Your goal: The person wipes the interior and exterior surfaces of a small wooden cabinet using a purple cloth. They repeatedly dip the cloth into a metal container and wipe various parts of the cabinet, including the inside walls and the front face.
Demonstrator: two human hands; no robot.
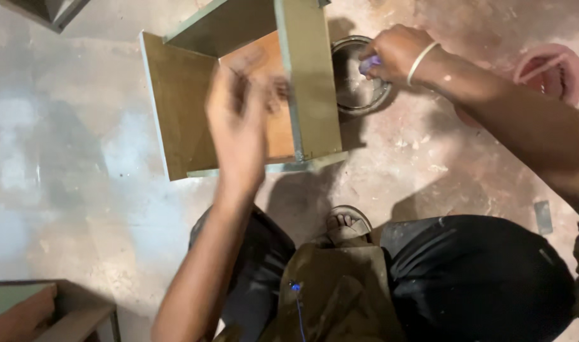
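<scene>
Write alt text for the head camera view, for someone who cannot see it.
Seen from above, a person's right hand holds something small and purple over a round metal tin on a stained concrete floor, while the blurred left hand hovers over an open wooden box frame.

This looks like a small woodworking or furniture workshop, with the work done on the ground. The bare concrete floor [80, 190] is stained, scuffed and dusted with pale smears. An unfinished box-like cabinet [239, 95] of raw brown board with grey-green edges lies on it at 12 o'clock. Just beside it, at 1 o'clock, sits a round metal tin [356, 85] (its contents cannot be made out). More board pieces [42, 310] of the same kind lie at 8 o'clock.
</scene>
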